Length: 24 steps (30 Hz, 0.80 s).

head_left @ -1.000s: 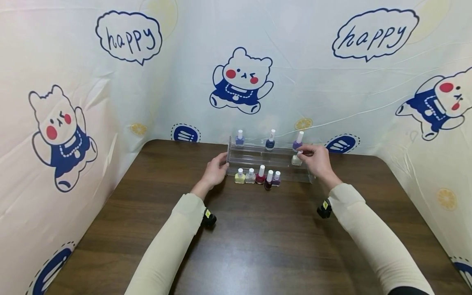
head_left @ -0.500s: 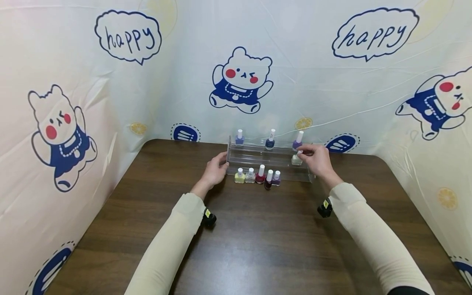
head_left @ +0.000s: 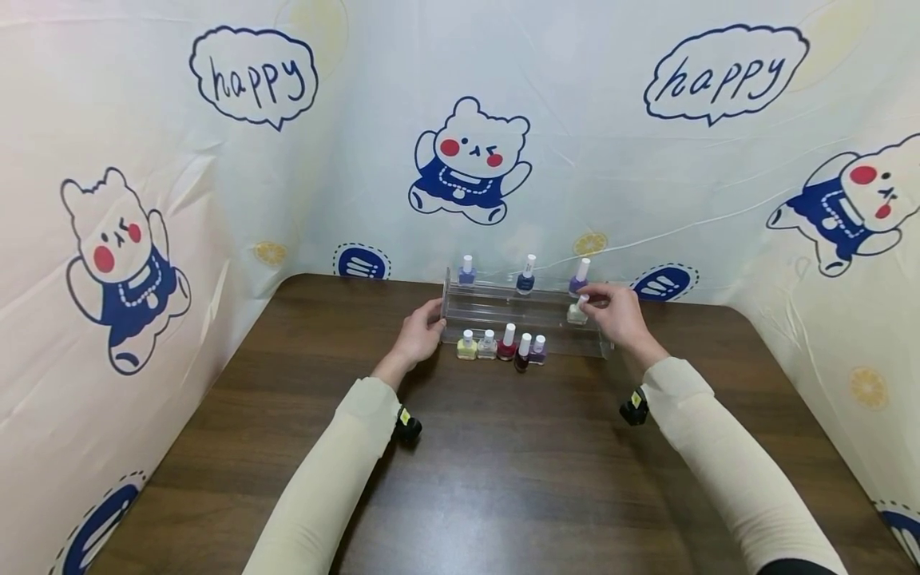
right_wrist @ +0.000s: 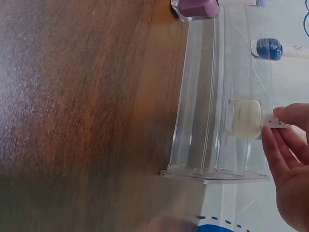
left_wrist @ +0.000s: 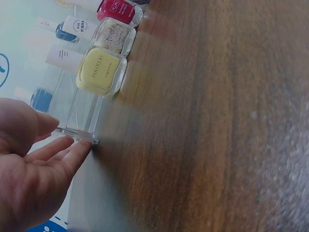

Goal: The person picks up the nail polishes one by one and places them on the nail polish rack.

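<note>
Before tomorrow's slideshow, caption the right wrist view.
Right hand pinching a white-capped cream glass bottle at a clear plastic rack.

Head cam: high on the near side, faces forward and down, widest view; table fills the lower frame, clear rack just right of centre. Left wrist cam: close in, rolled sideways, tabletop at right, rack's end at left. Right wrist cam: also close, rolled the opposite way, tabletop at left. Head and left wrist share the yellow bottle; head and right wrist share the pale bottle.
</note>
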Each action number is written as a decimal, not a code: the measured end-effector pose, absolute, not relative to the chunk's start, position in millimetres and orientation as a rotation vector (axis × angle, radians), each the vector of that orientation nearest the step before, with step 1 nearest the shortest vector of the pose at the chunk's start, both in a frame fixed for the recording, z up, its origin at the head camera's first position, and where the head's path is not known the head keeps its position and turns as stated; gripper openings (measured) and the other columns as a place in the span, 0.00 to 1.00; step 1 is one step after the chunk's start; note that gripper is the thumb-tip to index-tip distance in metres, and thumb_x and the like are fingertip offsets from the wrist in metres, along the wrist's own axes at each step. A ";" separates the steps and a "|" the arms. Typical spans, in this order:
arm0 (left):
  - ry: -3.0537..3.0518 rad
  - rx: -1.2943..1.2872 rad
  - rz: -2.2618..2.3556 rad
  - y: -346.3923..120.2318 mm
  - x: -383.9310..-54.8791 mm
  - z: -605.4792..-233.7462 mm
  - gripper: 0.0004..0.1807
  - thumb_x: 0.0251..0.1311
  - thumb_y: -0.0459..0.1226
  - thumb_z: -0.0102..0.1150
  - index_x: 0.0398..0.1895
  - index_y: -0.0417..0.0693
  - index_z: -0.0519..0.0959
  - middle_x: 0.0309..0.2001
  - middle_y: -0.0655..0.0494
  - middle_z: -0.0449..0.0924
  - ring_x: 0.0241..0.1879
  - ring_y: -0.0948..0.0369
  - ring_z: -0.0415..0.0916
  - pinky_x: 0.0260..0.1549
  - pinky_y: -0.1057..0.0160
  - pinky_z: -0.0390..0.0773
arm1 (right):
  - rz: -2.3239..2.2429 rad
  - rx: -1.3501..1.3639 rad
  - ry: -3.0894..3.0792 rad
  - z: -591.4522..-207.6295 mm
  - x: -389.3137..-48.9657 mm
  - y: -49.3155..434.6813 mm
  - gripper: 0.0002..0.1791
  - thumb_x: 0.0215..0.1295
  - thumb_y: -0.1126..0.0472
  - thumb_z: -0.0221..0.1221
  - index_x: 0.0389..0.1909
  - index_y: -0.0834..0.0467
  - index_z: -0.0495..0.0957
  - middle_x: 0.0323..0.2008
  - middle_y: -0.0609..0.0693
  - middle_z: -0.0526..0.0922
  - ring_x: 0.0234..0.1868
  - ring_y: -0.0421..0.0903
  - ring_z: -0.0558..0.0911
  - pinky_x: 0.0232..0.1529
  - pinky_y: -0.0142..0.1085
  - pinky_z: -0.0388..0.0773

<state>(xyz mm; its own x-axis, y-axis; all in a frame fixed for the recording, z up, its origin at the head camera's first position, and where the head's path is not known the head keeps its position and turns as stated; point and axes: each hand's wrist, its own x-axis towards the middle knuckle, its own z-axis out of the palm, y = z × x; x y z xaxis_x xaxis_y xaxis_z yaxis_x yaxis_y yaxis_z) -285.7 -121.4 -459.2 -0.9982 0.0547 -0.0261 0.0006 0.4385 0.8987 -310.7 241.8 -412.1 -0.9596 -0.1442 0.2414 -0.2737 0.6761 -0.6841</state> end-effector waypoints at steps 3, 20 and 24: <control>2.620 0.053 1.640 -121.2 -285.6 -459.7 0.28 0.76 0.29 0.47 0.77 0.46 0.63 0.72 0.41 0.69 0.68 0.46 0.71 0.65 0.51 0.74 | 1.138 0.362 -2.719 -410.4 -309.9 243.7 0.13 0.66 0.70 0.66 0.51 0.67 0.85 0.48 0.64 0.86 0.46 0.56 0.84 0.43 0.41 0.86; 2.632 0.076 1.647 -121.3 -285.3 -458.9 0.28 0.75 0.28 0.48 0.77 0.44 0.63 0.71 0.39 0.70 0.67 0.44 0.72 0.65 0.51 0.74 | 1.039 0.477 -2.724 -395.3 -297.6 255.8 0.14 0.66 0.72 0.65 0.52 0.68 0.83 0.47 0.64 0.85 0.47 0.59 0.83 0.50 0.56 0.81; 2.624 0.071 1.649 -121.4 -284.6 -459.1 0.28 0.75 0.28 0.48 0.77 0.44 0.63 0.71 0.39 0.69 0.67 0.44 0.72 0.65 0.51 0.74 | 1.022 0.495 -2.717 -394.8 -294.5 256.7 0.13 0.65 0.72 0.65 0.51 0.68 0.83 0.45 0.63 0.84 0.46 0.59 0.82 0.49 0.54 0.80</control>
